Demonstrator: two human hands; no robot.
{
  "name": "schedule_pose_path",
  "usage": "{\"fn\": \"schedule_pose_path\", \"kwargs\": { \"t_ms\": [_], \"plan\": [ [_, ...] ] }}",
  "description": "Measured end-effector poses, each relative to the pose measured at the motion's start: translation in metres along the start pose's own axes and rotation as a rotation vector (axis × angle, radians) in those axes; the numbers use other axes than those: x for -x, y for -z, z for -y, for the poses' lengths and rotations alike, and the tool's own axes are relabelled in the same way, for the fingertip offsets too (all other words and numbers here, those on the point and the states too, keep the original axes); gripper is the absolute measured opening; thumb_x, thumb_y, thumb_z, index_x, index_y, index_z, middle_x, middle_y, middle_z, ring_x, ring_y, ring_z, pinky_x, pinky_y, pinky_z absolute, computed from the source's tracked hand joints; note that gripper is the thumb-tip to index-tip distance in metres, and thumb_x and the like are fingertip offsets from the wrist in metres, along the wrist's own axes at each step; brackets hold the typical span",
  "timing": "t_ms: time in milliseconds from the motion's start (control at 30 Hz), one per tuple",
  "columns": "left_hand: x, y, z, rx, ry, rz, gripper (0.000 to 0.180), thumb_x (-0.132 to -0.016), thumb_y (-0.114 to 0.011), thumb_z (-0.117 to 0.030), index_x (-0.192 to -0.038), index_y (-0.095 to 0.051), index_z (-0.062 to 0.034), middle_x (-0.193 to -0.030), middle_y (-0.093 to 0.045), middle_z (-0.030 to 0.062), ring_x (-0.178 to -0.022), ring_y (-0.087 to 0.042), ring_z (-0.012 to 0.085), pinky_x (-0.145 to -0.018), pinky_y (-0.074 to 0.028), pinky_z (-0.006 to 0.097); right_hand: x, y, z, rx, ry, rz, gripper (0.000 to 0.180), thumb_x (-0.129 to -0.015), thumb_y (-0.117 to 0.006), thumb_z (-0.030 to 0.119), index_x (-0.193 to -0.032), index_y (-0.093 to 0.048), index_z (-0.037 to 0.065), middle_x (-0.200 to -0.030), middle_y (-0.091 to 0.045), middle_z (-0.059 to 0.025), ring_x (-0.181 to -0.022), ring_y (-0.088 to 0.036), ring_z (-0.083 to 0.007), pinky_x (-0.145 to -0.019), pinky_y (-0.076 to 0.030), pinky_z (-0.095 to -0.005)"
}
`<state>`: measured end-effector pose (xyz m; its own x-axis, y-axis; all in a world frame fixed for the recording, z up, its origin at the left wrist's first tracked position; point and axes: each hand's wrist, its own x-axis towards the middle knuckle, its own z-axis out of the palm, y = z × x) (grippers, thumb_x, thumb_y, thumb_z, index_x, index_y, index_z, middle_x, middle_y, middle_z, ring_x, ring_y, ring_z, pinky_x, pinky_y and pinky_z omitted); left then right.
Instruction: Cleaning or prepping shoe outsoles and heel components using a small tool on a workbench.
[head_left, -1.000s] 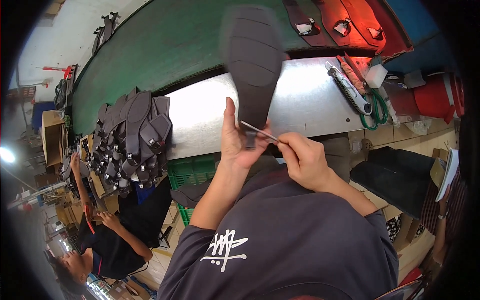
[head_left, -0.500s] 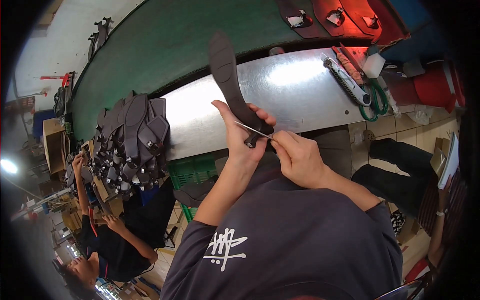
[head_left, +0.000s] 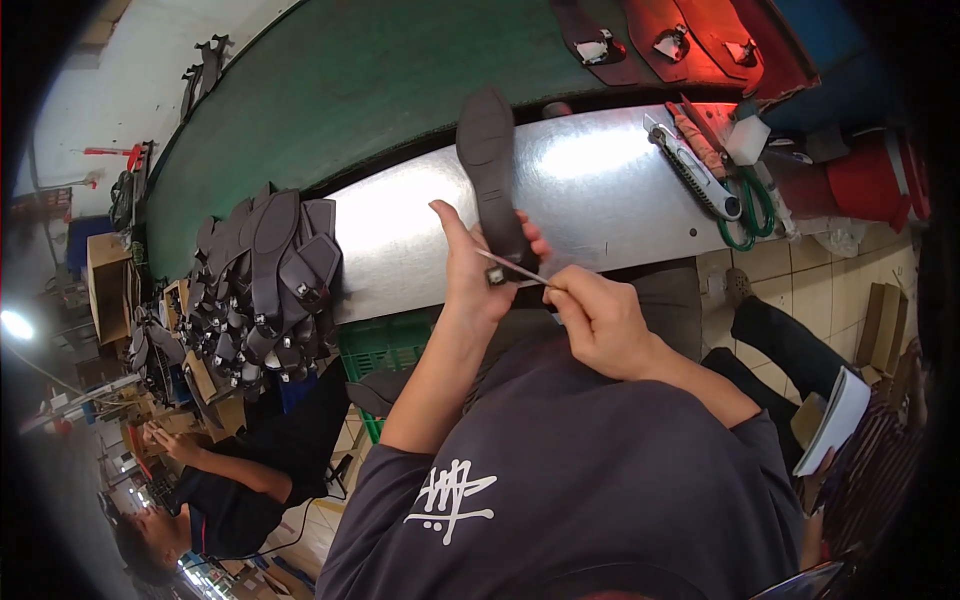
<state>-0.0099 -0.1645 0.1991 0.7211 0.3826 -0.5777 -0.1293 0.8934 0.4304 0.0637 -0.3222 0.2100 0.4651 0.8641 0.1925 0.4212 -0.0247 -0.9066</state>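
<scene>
- Left hand [head_left: 473, 280]: fingers curled round the narrow lower end of the sole-shaped piece, thumb raised apart.
- Right hand [head_left: 606, 318]: thumb and fingers pinched together on the near end of the rod.
- Dark grey, sole-shaped flat piece [head_left: 487, 160]: held in the left hand above the brushed-metal table [head_left: 600, 205], broad end pointing away from the person.
- Thin, straight, light-coloured rod [head_left: 517, 268]: laid slantwise across the piece's lower end.
- Heap of dark grey sole-shaped pieces with small shiny fittings [head_left: 270, 235]: stacked at the table's left end.
- Silver-and-black utility knife [head_left: 697, 175]: lay at the table's right, beside a coiled green cord [head_left: 765, 215].
- Dark green flat surface [head_left: 350, 90]: ran beyond the table, with three sole-shaped pieces under red light [head_left: 655, 25].
</scene>
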Motion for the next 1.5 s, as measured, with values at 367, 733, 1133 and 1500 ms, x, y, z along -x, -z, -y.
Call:
{"fn": "schedule_pose_path", "kwargs": {
  "t_ms": [367,733,1133,1500],
  "plan": [
    [0.012,0.001,0.03,-0.352,-0.271,-0.076,0.027,-0.097,-0.054,-0.027,-0.089,-0.059,-0.0025,-0.072,-0.063,0.0078,-0.06,-0.062,0.0154,-0.055,-0.05,0.027,-0.023,0.0,0.002,-0.266,-0.042,0.009,0.047,-0.074,-0.075,0.005,-0.119,-0.063,0.005,-0.076,-0.051,-0.0044,-0.06,-0.047,-0.0118,-0.052,-0.041,-0.0251],
    [-0.004,0.015,0.036,-0.318,-0.222,0.011,0.019,-0.095,-0.055,-0.019,-0.095,-0.061,-0.0005,-0.076,-0.062,0.0041,-0.064,-0.061,0.012,-0.055,-0.049,0.025,-0.028,-0.009,-0.013,-0.051,0.246,-0.177,0.039,-0.076,-0.07,-0.002,-0.113,-0.067,0.006,-0.077,-0.059,-0.0053,-0.06,-0.051,-0.0104,-0.054,-0.042,-0.024],
    [0.029,0.028,-0.064,-0.54,-0.638,-0.083,0.037,-0.093,-0.062,-0.019,-0.12,-0.059,0.0059,-0.099,-0.068,0.0072,-0.087,-0.062,0.0107,-0.081,-0.047,0.024,-0.029,0.028,-0.048,0.081,-0.073,-0.213,0.037,-0.09,-0.047,-0.002,-0.125,-0.058,-0.002,-0.082,-0.045,-0.004,-0.072,-0.047,-0.0122,-0.065,-0.04,-0.0239],
    [0.206,0.12,-0.307,-0.996,-1.129,-0.629,0.039,-0.08,-0.073,-0.011,-0.115,-0.065,0.0022,-0.1,-0.069,0.01,-0.088,-0.064,0.0135,-0.08,-0.049,0.026,-0.046,0.051,-0.065,0.298,-0.045,-0.251,0.028,-0.086,-0.055,-0.002,-0.112,-0.065,0.002,-0.081,-0.055,-0.0093,-0.072,-0.053,-0.0202,-0.065,-0.042,-0.0303]
  ]
}}
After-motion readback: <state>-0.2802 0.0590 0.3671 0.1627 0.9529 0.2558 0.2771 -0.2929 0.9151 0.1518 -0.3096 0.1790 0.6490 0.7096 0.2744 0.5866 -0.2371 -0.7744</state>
